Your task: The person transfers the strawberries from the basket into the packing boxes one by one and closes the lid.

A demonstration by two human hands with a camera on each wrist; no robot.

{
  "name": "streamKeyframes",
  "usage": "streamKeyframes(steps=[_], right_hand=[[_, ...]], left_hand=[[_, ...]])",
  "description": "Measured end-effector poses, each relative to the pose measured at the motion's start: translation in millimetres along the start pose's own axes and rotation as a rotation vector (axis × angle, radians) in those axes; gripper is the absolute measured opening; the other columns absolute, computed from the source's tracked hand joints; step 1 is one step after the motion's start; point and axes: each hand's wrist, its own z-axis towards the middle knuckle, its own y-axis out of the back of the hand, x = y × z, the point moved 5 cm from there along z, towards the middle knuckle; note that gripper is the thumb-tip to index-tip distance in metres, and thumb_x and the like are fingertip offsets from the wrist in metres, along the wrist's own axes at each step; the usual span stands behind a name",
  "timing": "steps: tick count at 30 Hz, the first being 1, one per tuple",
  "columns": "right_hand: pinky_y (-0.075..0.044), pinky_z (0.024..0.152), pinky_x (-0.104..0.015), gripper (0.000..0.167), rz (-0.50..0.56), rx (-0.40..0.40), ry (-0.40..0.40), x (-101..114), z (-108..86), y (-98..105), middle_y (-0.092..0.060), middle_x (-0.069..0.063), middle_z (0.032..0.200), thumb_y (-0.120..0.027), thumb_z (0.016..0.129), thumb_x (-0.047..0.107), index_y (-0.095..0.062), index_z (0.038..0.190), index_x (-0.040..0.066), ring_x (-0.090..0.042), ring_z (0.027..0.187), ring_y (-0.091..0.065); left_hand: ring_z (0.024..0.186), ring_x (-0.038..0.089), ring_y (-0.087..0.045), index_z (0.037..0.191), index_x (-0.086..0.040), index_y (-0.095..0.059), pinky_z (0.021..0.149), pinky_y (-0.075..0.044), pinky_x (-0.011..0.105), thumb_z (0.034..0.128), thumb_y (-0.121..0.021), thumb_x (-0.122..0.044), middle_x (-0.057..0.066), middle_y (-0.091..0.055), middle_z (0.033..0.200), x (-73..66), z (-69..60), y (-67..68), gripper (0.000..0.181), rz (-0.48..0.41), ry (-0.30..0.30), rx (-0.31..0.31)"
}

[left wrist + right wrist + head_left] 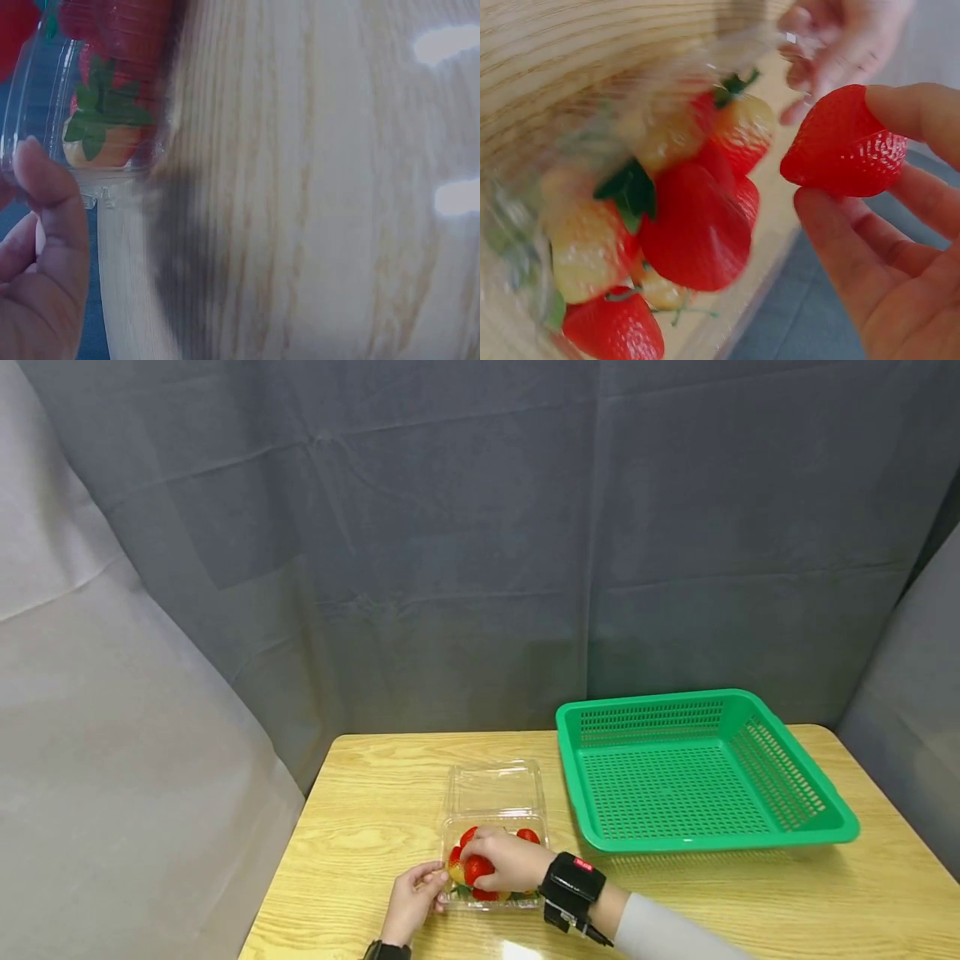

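My right hand [516,860] pinches a red strawberry [846,146] between thumb and fingers, over a clear plastic clamshell box [542,828]. Several more strawberries [697,225], some red and some part yellow with green leaves, lie inside the box; their gloss suggests toy fruit. The box's hinged lid [495,789] is folded back, away from me. At the near left corner, my left hand [411,900] grips the box rim, with its thumb [49,176] against the clear wall. Some of its fingertips are hidden there.
A large green plastic basket [705,843] with slotted walls stands on the wooden table [367,802], right of the box, with nothing visible in it. Grey cloth [465,543] hangs behind the table and at both sides.
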Motion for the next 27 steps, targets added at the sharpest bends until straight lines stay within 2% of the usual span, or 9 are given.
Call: streamKeyframes(steps=[4, 8, 13, 16, 19, 21, 24, 26, 27], right_hand=[[-0.048, 0.074, -0.019, 0.03, -0.1, 0.024, -0.004, 1, 4.2, -13, -0.058, 0.002, 0.097, -0.071, 0.077, 0.018, -0.066, 0.105, 0.011, -0.006, 0.085, -0.053], [-0.046, 0.07, -0.016, 0.03, -0.147, 0.036, 0.001, -2, 4.3, -22, -0.057, 0.002, 0.091, -0.072, 0.074, 0.015, -0.068, 0.102, 0.009, -0.005, 0.078, -0.052], [-0.045, 0.068, -0.015, 0.03, -0.15, 0.039, -0.003, -5, 2.8, -27, -0.058, 0.002, 0.09, -0.071, 0.073, 0.014, -0.067, 0.103, 0.009, -0.004, 0.075, -0.051], [-0.046, 0.071, -0.017, 0.031, -0.148, 0.032, -0.005, -7, 2.0, -25, -0.059, 0.001, 0.092, -0.071, 0.074, 0.016, -0.066, 0.104, 0.009, -0.005, 0.079, -0.053], [-0.049, 0.075, -0.021, 0.031, -0.06, 0.011, -0.026, -9, 1.5, -11, -0.062, -0.004, 0.097, -0.07, 0.078, 0.017, -0.065, 0.107, 0.006, -0.011, 0.086, -0.057], [-0.05, 0.077, -0.027, 0.03, 0.018, -0.056, -0.043, -16, 2.7, 5, -0.063, -0.009, 0.101, -0.068, 0.081, 0.014, -0.063, 0.108, 0.003, -0.019, 0.091, -0.059], [-0.05, 0.081, -0.038, 0.032, 0.118, -0.237, -0.101, -37, 7.3, 31, -0.06, -0.018, 0.107, -0.063, 0.082, 0.007, -0.059, 0.112, -0.003, -0.031, 0.096, -0.057], [-0.048, 0.085, -0.043, 0.036, 0.092, -0.379, -0.163, -62, 11.6, 41, -0.056, -0.023, 0.112, -0.059, 0.084, 0.007, -0.055, 0.118, -0.005, -0.036, 0.101, -0.055], [-0.047, 0.087, -0.045, 0.039, 0.094, -0.426, -0.226, -71, 12.5, 47, -0.053, -0.026, 0.114, -0.057, 0.084, 0.006, -0.052, 0.121, -0.006, -0.038, 0.103, -0.053]], left_hand=[[0.052, 0.007, -0.053, 0.116, 0.016, -0.051, 0.049, -0.051, 0.022, 0.0876, -0.06, -0.007, 0.003, -0.05, 0.074, -0.4, -0.4, 0.1, 0.038, 0.003, -0.006, -0.002], [0.051, 0.007, -0.053, 0.116, 0.016, -0.052, 0.048, -0.051, 0.021, 0.0875, -0.06, -0.008, 0.003, -0.051, 0.074, 0.7, 0.2, -0.2, 0.038, 0.006, -0.007, -0.002], [0.052, 0.008, -0.054, 0.116, 0.016, -0.052, 0.048, -0.051, 0.022, 0.0875, -0.061, -0.008, 0.003, -0.051, 0.075, 2.8, 1.1, 0.5, 0.039, 0.008, -0.004, 0.001], [0.052, 0.008, -0.054, 0.116, 0.016, -0.052, 0.049, -0.051, 0.023, 0.0875, -0.061, -0.008, 0.004, -0.052, 0.074, 3.5, 1.5, 0.7, 0.039, 0.013, -0.002, 0.0], [0.053, 0.008, -0.054, 0.116, 0.016, -0.052, 0.048, -0.051, 0.023, 0.0873, -0.061, -0.008, 0.004, -0.052, 0.075, 3.6, 1.8, 0.1, 0.038, 0.013, -0.002, 0.001], [0.053, 0.008, -0.054, 0.116, 0.016, -0.052, 0.048, -0.051, 0.023, 0.0872, -0.061, -0.008, 0.004, -0.052, 0.075, 4.1, 2.4, -0.1, 0.038, 0.01, -0.001, 0.002], [0.054, 0.008, -0.054, 0.116, 0.016, -0.052, 0.049, -0.052, 0.023, 0.0873, -0.061, -0.008, 0.005, -0.052, 0.075, 3.9, 2.5, 0.0, 0.038, 0.012, 0.004, 0.003], [0.053, 0.008, -0.055, 0.116, 0.016, -0.052, 0.049, -0.052, 0.023, 0.0873, -0.061, -0.008, 0.005, -0.053, 0.075, 3.7, 2.5, 0.3, 0.038, 0.016, 0.009, 0.0], [0.053, 0.009, -0.055, 0.116, 0.016, -0.052, 0.049, -0.052, 0.023, 0.0874, -0.06, -0.008, 0.005, -0.053, 0.075, 3.5, 2.5, 0.6, 0.038, 0.017, 0.011, -0.001]])
